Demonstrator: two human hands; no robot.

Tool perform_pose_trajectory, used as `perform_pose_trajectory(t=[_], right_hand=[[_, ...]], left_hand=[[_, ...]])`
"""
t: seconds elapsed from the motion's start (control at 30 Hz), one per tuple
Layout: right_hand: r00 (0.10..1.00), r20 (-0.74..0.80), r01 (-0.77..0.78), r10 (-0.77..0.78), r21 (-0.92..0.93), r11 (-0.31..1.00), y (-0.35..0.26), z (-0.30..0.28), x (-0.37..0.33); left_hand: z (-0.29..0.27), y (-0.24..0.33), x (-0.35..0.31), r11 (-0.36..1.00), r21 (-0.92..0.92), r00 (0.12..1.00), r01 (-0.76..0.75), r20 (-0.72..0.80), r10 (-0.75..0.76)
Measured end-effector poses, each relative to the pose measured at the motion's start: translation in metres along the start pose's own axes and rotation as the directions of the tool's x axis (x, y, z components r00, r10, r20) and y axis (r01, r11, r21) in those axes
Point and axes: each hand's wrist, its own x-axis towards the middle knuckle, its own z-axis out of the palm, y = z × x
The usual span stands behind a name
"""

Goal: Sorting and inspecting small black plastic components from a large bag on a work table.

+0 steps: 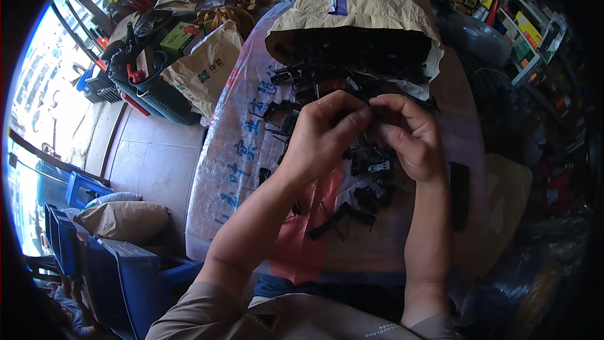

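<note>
In front of me, over the middle of the table, my left hand and my right hand meet with their fingertips closed. Between them is a small black part, mostly hidden by the fingers, so its exact kind cannot be made out. Beneath and around the hands lie several loose black plastic pieces with thin prongs; more pieces spread toward me. Just beyond the hands, a large brown paper sack lies on its side, its dark mouth facing me and black pieces at its opening.
Whitish woven sheeting with blue writing covers the table's left side, and a red strip runs toward me. A black flat rectangular object lies right of my forearm. Blue plastic chairs and a filled sack stand at left.
</note>
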Motion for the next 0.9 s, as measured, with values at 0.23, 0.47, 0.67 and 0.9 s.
perform_pose_trajectory(t=[0.23, 0.47, 0.67, 0.9], right_hand=[[0.996, -0.037, -0.091, 0.085, -0.222, 0.971, -0.006, -0.005, -0.001], [0.996, -0.036, -0.086, 0.079, -0.292, 0.953, -0.002, 0.0, 0.006], [0.997, 0.035, -0.055, 0.067, -0.286, 0.957, -0.005, -0.004, 0.002], [0.977, 0.079, -0.169, 0.199, -0.285, 0.943, -0.011, -0.006, -0.001]], left_hand=[[-0.012, 0.004, 0.002, 0.989, 0.014, 0.979, 0.145, 0.141, -0.146], [-0.023, 0.0, 0.01, 0.945, 0.323, 0.974, -0.058, 0.225, -0.017], [-0.022, 0.001, 0.009, 0.968, 0.247, 0.96, 0.036, 0.262, -0.103], [-0.021, -0.007, 0.008, 0.93, 0.3, 0.936, -0.213, 0.336, 0.106]])
